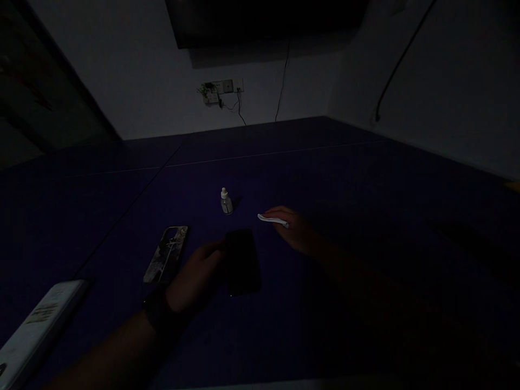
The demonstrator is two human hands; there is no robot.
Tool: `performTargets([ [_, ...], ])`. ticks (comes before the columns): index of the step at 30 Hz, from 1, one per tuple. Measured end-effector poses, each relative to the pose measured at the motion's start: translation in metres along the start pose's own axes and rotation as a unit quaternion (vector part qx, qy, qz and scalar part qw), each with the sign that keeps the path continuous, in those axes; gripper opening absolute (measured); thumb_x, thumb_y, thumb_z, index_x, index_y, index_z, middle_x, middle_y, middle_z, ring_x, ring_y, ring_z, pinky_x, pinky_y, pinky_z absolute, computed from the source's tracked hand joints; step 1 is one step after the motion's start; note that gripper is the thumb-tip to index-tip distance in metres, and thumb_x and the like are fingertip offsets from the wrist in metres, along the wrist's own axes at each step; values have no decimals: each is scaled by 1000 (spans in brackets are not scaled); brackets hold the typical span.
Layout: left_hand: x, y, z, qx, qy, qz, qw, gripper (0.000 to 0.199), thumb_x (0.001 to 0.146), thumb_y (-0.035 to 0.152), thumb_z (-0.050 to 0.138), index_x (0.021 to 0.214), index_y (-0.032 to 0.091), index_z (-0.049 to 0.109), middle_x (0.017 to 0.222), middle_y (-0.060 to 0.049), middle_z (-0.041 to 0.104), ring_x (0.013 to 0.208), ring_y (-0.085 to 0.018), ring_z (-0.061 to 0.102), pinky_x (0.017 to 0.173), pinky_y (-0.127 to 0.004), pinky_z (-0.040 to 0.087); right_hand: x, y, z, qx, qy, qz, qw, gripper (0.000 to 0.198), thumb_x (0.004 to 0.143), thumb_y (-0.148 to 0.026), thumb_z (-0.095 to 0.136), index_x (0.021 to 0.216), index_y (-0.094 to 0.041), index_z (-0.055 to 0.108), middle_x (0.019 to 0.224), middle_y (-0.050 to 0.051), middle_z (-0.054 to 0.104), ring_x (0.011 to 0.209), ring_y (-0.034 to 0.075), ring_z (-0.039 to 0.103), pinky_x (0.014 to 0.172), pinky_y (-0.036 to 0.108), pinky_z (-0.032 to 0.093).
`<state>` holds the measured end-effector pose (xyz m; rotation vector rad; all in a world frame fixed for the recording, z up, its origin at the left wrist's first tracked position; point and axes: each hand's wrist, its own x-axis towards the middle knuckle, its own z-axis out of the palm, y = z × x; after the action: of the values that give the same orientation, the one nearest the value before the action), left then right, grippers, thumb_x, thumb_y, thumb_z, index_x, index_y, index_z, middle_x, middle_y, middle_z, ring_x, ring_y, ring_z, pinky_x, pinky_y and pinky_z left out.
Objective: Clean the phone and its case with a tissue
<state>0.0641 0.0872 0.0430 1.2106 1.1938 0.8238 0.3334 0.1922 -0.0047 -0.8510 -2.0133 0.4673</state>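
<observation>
My left hand [199, 268], with a dark band at its wrist, grips the left edge of a black smartphone [242, 262] that lies on or just above the dark blue surface. Its fingers are partly lost in the dark. To the right and a little farther off, my right hand [293, 227] is closed on a thin folded white cloth [273, 219]. A small dropper bottle [226, 201] with a white cap stands upright beyond the phone. Left of my left hand lies a patterned phone case [167, 254] with a large camera cutout.
The room is very dark. A long white box-like object [43, 325] lies at the lower left of the blue surface [284, 179]. On the far wall are power sockets [227, 85] with cords, below a black screen [264, 21]. A dark cable [400, 65] hangs on the right wall.
</observation>
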Motion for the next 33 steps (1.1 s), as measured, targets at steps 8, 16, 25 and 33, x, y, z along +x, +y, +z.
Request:
performTargets([
  [8, 3, -5, -24, 333, 16, 188, 924, 82, 88, 52, 68, 156, 23, 35, 152, -16, 45, 137, -38, 48, 114, -59, 39, 0, -3, -1, -29, -22, -32, 999, 40, 91, -10, 50, 122, -24, 70, 118, 10, 72, 108, 23, 69, 94, 43, 57],
  [16, 34, -28, -40, 447, -96, 319, 830, 159, 49, 77, 87, 162, 19, -8, 164, -29, 19, 147, -52, 25, 115, -69, 30, 4, -24, 11, -92, -134, -111, 980, 61, 85, 0, 47, 141, -22, 56, 138, 12, 65, 125, 25, 61, 102, 49, 47],
  [25, 33, -33, -39, 454, -82, 319, 828, 153, 52, 81, 83, 163, 19, -2, 161, -27, 29, 144, -53, 33, 115, -71, 31, 7, -30, 22, -168, -233, -104, 952, 70, 80, 3, 49, 146, -21, 53, 147, 11, 58, 111, 22, 65, 90, 41, 48],
  [33, 35, -38, -39, 463, -76, 325, 821, 154, 54, 80, 83, 162, 14, -5, 161, -30, 27, 145, -53, 33, 114, -70, 33, 3, -37, 11, -167, -266, -112, 943, 69, 79, 1, 49, 144, -22, 56, 144, 7, 61, 112, 22, 63, 91, 38, 48],
])
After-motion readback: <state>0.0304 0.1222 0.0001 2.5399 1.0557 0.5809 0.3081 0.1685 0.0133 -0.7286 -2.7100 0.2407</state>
